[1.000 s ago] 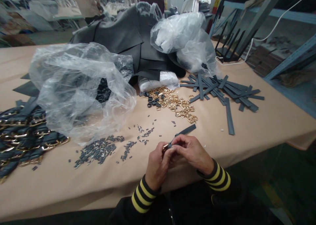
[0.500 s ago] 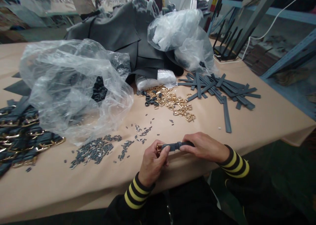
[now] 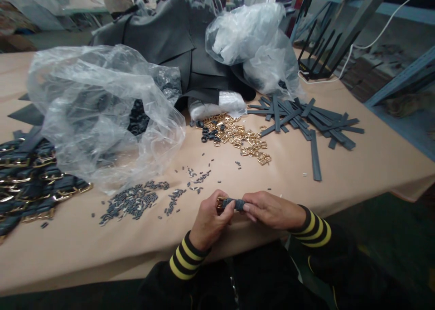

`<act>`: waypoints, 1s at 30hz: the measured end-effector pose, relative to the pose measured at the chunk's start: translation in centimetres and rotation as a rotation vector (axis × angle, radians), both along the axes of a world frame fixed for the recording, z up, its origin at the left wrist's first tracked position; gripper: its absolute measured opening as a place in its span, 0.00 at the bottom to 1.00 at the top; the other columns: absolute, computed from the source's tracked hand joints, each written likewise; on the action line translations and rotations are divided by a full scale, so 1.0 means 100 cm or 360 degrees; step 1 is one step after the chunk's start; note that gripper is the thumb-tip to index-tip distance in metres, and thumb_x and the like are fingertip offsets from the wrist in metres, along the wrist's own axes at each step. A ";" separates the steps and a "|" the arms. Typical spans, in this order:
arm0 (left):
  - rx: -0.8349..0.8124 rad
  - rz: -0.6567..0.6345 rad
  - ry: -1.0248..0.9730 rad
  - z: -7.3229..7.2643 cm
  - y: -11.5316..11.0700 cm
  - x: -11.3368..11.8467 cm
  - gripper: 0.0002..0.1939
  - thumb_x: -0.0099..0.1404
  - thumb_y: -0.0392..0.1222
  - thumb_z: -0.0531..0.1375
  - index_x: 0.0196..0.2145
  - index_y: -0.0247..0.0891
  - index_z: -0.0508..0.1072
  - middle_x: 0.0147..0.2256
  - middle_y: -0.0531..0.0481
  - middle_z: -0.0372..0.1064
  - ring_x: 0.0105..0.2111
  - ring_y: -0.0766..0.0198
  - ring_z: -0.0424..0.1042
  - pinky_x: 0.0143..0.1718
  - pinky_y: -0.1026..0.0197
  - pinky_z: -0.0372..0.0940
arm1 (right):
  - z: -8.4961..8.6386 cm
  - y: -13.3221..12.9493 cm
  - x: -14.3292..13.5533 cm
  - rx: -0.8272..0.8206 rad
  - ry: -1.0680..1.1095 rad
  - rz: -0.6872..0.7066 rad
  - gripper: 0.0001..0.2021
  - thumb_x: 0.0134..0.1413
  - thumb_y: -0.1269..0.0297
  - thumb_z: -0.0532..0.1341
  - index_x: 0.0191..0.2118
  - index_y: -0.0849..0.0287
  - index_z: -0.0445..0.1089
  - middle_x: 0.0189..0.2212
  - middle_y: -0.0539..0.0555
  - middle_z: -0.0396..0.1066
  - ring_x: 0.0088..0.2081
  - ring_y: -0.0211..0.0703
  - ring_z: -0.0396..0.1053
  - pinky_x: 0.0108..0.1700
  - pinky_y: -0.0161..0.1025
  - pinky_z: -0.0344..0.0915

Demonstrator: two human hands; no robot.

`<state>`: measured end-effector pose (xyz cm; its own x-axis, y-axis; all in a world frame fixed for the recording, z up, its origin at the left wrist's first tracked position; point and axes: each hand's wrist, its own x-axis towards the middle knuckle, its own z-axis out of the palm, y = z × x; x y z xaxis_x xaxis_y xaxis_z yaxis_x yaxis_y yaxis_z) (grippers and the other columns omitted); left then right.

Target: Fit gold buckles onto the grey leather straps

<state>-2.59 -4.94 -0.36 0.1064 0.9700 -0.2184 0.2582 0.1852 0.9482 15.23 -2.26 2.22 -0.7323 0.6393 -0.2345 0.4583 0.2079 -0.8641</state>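
Observation:
Just over the table's near edge, my left hand (image 3: 212, 217) pinches a short dark grey strap (image 3: 234, 204) beside the gold buckle (image 3: 220, 202) at its left end. My right hand (image 3: 270, 209) grips the strap's other end, thumb and fingers closed on it. The strap looks bunched or folded between the two hands, and its right end is hidden by my fingers. Beyond my hands lie small loose grey pieces (image 3: 131, 203), a heap of gold buckles (image 3: 238, 135) with several black loops (image 3: 209, 134), and a pile of flat grey strips (image 3: 299, 115).
A clear plastic bag (image 3: 108, 115) bulges at left, beside stacked straps with gold buckles (image 3: 30, 183). Dark grey sheet material (image 3: 159, 42) is heaped at the back, near another plastic bag (image 3: 251, 38). A black router (image 3: 316, 67) stands at the back right, trailing a white cable.
My right hand has moved left, closer to my left hand, and the strap between them has gone from stretched straight to bunched. The view has shifted slightly.

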 end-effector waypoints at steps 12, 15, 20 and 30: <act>-0.0050 -0.0435 -0.0217 -0.008 -0.007 -0.014 0.10 0.61 0.47 0.51 0.29 0.37 0.59 0.15 0.57 0.62 0.15 0.70 0.63 0.20 0.68 0.56 | -0.003 -0.003 -0.014 -0.0015 -0.0158 -0.0038 0.14 0.57 0.63 0.48 0.23 0.60 0.60 0.18 0.47 0.60 0.21 0.34 0.57 0.25 0.32 0.53; -0.0015 -0.0470 -0.0232 -0.012 -0.007 -0.021 0.11 0.62 0.48 0.50 0.30 0.37 0.59 0.16 0.57 0.62 0.15 0.70 0.63 0.19 0.68 0.56 | -0.004 -0.004 -0.019 -0.0045 -0.0150 -0.0026 0.15 0.58 0.61 0.46 0.26 0.60 0.62 0.20 0.49 0.64 0.23 0.36 0.61 0.28 0.33 0.56; -0.0014 -0.0466 -0.0275 -0.017 -0.008 -0.027 0.11 0.63 0.48 0.48 0.31 0.37 0.58 0.16 0.57 0.61 0.15 0.70 0.63 0.19 0.68 0.56 | -0.012 -0.002 -0.029 -0.0002 -0.0108 -0.0086 0.16 0.57 0.58 0.48 0.26 0.59 0.65 0.22 0.51 0.67 0.25 0.38 0.64 0.29 0.33 0.58; 0.0358 -0.0063 0.0210 0.023 -0.010 -0.075 0.08 0.62 0.43 0.50 0.31 0.37 0.65 0.19 0.51 0.68 0.20 0.64 0.69 0.24 0.63 0.64 | -0.009 0.012 -0.046 0.0184 -0.0063 -0.0194 0.15 0.54 0.54 0.51 0.41 0.57 0.66 0.34 0.53 0.71 0.36 0.43 0.69 0.38 0.37 0.64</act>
<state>-10.08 -5.90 1.93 0.1301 0.9914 -0.0123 0.3851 -0.0390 0.9221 10.61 -1.09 1.37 -0.6392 0.7473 -0.1818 0.5196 0.2454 -0.8184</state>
